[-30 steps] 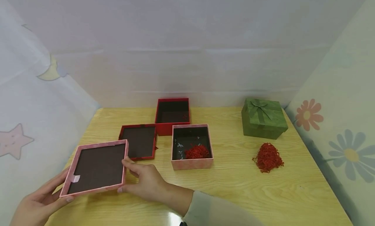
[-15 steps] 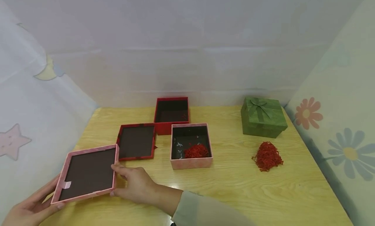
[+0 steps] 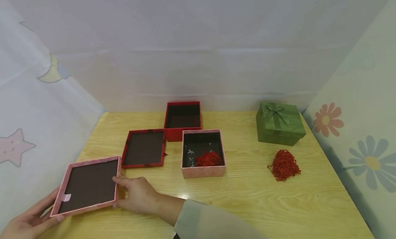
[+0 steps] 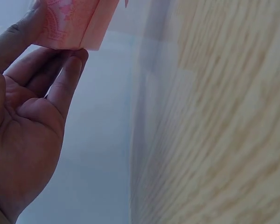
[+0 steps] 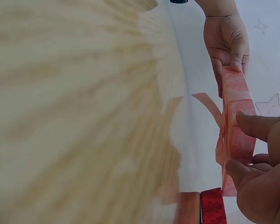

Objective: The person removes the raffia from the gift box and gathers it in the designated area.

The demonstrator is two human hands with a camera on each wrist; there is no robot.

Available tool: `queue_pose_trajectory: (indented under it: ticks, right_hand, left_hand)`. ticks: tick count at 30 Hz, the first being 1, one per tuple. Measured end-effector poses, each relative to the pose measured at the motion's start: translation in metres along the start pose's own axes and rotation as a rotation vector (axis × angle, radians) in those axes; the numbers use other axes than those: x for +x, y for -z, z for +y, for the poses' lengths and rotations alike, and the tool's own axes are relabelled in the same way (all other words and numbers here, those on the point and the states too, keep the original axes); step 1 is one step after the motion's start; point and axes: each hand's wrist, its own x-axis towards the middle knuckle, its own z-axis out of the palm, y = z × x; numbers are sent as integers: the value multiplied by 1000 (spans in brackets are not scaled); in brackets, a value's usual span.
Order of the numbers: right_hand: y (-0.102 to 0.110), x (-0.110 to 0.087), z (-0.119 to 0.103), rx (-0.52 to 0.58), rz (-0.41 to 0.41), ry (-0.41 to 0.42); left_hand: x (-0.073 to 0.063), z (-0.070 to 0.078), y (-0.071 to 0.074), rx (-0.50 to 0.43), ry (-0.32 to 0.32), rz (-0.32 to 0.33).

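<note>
Pale cloth walls point(image 3: 198, 43), printed with a star point(image 3: 14, 148) and a moon point(image 3: 51, 73) at left and flowers point(image 3: 373, 163) at right, enclose a light wood-grain table point(image 3: 247, 204). At far left, a person's left hand point(image 3: 28, 222) grips the near left corner of a pink lid point(image 3: 89, 187), thumb on one face and fingers curled beneath. The lid is raised off the left front of the table, its dark lining up and a pale tab point(image 3: 66, 197) at its left edge; the right wrist view shows a pink ribbon point(image 5: 208, 106) hanging from it. The right hand point(image 3: 137, 196) pinches the lid's right side between thumb and fingers. Just beyond, a red lid point(image 3: 143, 148) lies lining up. Next comes a red box point(image 3: 174, 135), its dark inside showing, then, nearer, a pink box point(image 3: 204, 172) with red shredded paper point(image 3: 208, 159) in its near right part. Well to the right, a green box point(image 3: 275, 134) wears its lid and bow point(image 3: 274, 111), a red shred pile point(image 3: 284, 165) just in front.
</note>
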Motion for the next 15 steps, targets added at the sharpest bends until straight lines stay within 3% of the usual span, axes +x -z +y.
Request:
queue_pose_trajectory:
  ticks: [5, 12, 15]
  right_hand:
    - [1, 5, -5, -33, -45, -11]
    - [-1, 16, -9, -129, -53, -28]
    - [-2, 19, -7, -146, -56, -45]
  left_hand:
    - [1, -6, 7, -56, 16, -15]
    - [6, -2, 13, 319, 74, -2]
    - [9, 2, 16, 406, 96, -37]
